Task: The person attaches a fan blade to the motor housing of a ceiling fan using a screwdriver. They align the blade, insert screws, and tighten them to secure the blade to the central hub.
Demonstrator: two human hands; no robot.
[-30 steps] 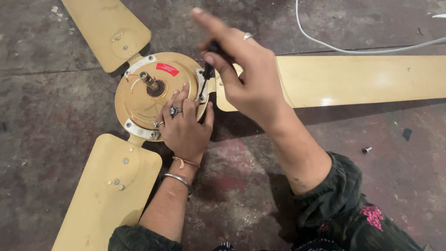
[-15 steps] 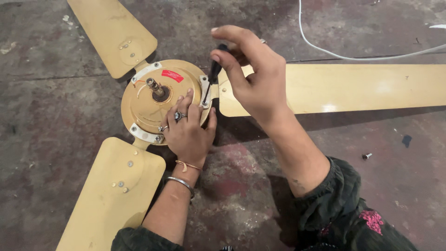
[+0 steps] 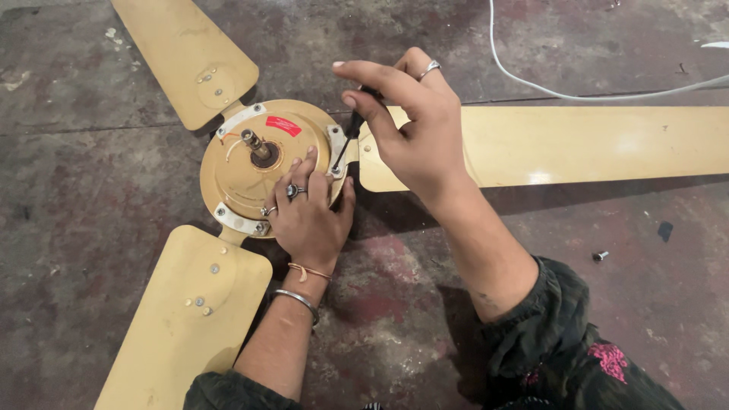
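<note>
A cream-yellow ceiling fan lies on the floor with its round motor housing (image 3: 243,171) facing up and a short shaft (image 3: 254,143) sticking out of the middle. My left hand (image 3: 307,212) rests flat on the housing's right edge, fingers spread, holding it down. My right hand (image 3: 410,129) grips a black-handled screwdriver (image 3: 345,140) whose tip meets the metal bracket (image 3: 336,152) where the right blade (image 3: 577,144) joins the housing. Two other blades reach to the upper left (image 3: 186,57) and lower left (image 3: 190,311).
The fan lies on a stained concrete floor (image 3: 91,175). A white cable (image 3: 562,93) curves across the top right. One small loose screw (image 3: 600,256) lies on the floor at the right, near a dark scrap (image 3: 664,230).
My right hand has lowered and closed around the screwdriver, bringing its tip down onto the bracket by the right blade. My left hand has stayed on the housing.
</note>
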